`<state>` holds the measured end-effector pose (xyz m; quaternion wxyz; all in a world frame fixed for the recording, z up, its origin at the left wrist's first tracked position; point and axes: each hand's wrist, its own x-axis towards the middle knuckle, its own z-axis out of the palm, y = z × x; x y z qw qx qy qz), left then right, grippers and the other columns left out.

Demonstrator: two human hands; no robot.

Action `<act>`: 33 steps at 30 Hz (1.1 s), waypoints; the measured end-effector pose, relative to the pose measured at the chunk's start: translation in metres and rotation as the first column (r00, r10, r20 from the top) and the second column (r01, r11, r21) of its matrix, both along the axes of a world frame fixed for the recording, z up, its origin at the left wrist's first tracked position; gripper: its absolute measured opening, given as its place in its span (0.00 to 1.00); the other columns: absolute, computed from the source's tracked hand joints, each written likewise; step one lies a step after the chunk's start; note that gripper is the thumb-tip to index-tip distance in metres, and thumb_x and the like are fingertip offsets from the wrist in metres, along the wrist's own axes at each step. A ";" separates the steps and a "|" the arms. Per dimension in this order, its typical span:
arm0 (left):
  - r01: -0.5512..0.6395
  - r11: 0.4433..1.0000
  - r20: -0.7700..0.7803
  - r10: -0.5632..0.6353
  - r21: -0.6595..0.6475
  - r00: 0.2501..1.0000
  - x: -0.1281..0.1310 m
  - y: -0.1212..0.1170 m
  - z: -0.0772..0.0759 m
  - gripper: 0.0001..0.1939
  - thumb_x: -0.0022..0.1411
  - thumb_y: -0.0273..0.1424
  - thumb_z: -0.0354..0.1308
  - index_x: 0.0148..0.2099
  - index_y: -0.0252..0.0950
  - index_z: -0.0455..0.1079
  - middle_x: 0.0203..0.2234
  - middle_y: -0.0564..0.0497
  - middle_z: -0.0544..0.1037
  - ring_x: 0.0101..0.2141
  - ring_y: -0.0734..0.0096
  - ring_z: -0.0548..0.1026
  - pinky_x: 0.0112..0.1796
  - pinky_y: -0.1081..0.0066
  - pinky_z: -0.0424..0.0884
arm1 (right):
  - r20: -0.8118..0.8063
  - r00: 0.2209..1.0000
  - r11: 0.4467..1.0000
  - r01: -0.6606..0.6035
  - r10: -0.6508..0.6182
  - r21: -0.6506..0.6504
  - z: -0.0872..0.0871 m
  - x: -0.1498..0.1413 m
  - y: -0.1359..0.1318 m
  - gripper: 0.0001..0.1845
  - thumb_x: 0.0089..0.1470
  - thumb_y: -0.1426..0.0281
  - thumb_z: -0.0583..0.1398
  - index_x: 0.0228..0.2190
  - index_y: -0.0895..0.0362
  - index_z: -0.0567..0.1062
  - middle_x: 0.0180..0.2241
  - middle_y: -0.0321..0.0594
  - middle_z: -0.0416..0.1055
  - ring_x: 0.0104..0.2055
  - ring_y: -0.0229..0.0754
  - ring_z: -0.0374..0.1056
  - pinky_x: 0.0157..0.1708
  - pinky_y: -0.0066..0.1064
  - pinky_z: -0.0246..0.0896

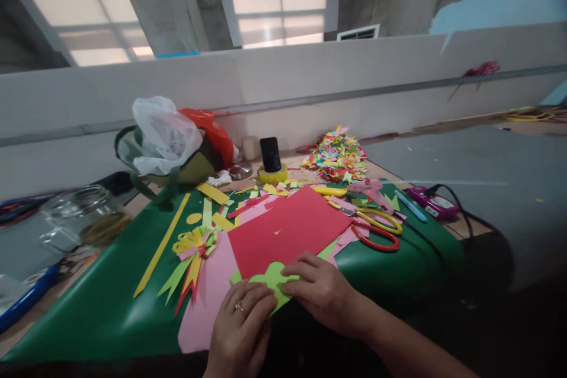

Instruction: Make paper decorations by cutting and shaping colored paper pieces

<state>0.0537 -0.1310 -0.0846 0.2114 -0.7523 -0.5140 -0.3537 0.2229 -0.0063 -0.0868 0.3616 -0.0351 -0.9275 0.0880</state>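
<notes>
A light green paper cutout with a scalloped, petal-like edge is held near the table's front edge. My left hand, with a ring on one finger, grips its left side with curled fingers. On its right side, the fingers of my right hand pinch the same cutout. Just beyond lies a red paper sheet with a small yellow scrap on it. Pink paper sticks out beneath at the left. A paper ribbon rosette in yellow, green and red rests left of the sheet. Scissors with red and yellow handles lie to the right.
Green covering spreads over the table. A bag, a phone on a yellow tape roll, and a pile of colourful paper pieces stand at the back. Rightward are a pink glue gun and a purple corded device.
</notes>
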 end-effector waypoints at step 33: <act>-0.250 0.968 -0.205 0.240 -0.022 0.949 -0.044 0.003 -0.011 0.33 0.48 0.13 0.46 0.49 0.49 0.74 0.46 0.52 0.79 0.50 0.57 0.73 0.58 0.44 0.50 | 0.167 0.918 0.930 0.366 -0.359 -0.011 0.006 0.011 0.044 0.17 0.56 0.83 0.55 0.43 0.59 0.78 0.45 0.47 0.77 0.46 0.46 0.72 0.46 0.34 0.67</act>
